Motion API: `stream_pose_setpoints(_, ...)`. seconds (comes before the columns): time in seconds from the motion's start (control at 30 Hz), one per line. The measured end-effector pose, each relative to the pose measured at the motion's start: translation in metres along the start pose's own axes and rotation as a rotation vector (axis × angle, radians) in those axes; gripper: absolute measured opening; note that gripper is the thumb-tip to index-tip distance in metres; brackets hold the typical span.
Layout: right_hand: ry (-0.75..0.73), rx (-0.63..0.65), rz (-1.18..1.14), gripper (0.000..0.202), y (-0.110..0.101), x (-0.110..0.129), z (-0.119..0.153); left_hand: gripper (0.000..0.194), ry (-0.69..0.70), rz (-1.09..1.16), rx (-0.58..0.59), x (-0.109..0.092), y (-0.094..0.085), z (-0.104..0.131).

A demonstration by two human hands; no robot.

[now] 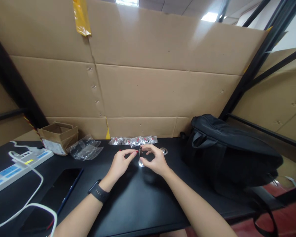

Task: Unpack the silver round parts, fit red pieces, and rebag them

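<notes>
Your right hand [157, 160] is partly closed, thumb below and fingers above, and has hold of a metal disc [140, 152] by its rim. The disc stands upright above the tabletop [148, 204]; this grip probably leaves both faces accessible. Your left hand [123, 162] is closed to a thumb-and-forefinger pinch just beside the disc. It appears to hold a thin red piece [137, 151]; the contact is too small to confirm. The pinch suits a small part, and the opposed hands likely steady the work.

A second disc [141, 163] lies beneath the right hand, within easy reach. A third disc [164, 151] lies flat to its right. The clear packets [136, 141] form a row along the far edge, against the cardboard wall [143, 95], which presumably keeps the near area available to your hands. Crumpled clear bags [86, 149] lie beside the cardboard box [61, 141] at far left.

Item count:
- Discs outside packets: three; one held, two on the tabletop.
- Packets: at least five; overlap prevents an exact count. Red marks show in them.
- Cardboard box: one, open at the top.
- Loose clear bags: number cannot be told.
- Power strip [11, 170]: one, at left.
- Dark flat device [61, 186]: one, at near left.
- Black bag [227, 158]: one, at right.
</notes>
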State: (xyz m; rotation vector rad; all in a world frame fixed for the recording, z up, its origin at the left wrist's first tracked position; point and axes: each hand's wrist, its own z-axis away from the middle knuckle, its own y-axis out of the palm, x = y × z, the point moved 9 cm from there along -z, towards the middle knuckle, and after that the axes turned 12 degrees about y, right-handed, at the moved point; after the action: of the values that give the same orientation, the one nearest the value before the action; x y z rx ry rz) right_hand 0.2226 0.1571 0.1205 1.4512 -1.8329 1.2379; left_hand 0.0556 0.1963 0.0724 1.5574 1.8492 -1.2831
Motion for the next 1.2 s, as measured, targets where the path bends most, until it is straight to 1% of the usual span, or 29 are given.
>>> stream_pose_setpoints(0.1, -0.031, -0.001, 0.000, 0.039, 0.001, 0.002, 0.001, 0.031, -0.038, 0.100, 0.007, 0.002, 0.006, 0.002)
stream_pose_setpoints(0.23, -0.059, 0.003, 0.000, 0.040, 0.003, 0.005, 0.002, 0.028, -0.075, 0.213, -0.021, 0.004, 0.010, 0.004)
stream_pose_setpoints(0.37, -0.058, 0.016, 0.001, 0.042, 0.006, 0.004, 0.002, 0.025, -0.067, 0.245, -0.020, 0.003, 0.012, 0.004)
stream_pose_setpoints(0.57, -0.044, 0.036, -0.016, 0.042, 0.009, 0.005, 0.003, 0.016, 0.049, 0.066, -0.080, -0.002, 0.004, 0.001)
stream_pose_setpoints(0.7, -0.025, 0.051, -0.026, 0.041, 0.010, 0.003, 0.003, 0.013, 0.085, -0.018, -0.051, -0.006, 0.005, 0.002)
stream_pose_setpoints(0.8, -0.006, 0.067, -0.041, 0.043, 0.011, 0.001, 0.003, 0.012, 0.120, -0.176, -0.048, -0.017, 0.002, 0.004)
stream_pose_setpoints(0.97, 0.031, 0.082, -0.100, 0.041, 0.013, -0.004, 0.003, 0.010, 0.166, -0.415, -0.095, -0.037, -0.006, 0.007)
stream_pose_setpoints(1.2, 0.125, 0.080, -0.219, 0.033, 0.016, -0.018, 0.002, 0.009, 0.238, -0.470, -0.117, -0.046, -0.006, 0.009)
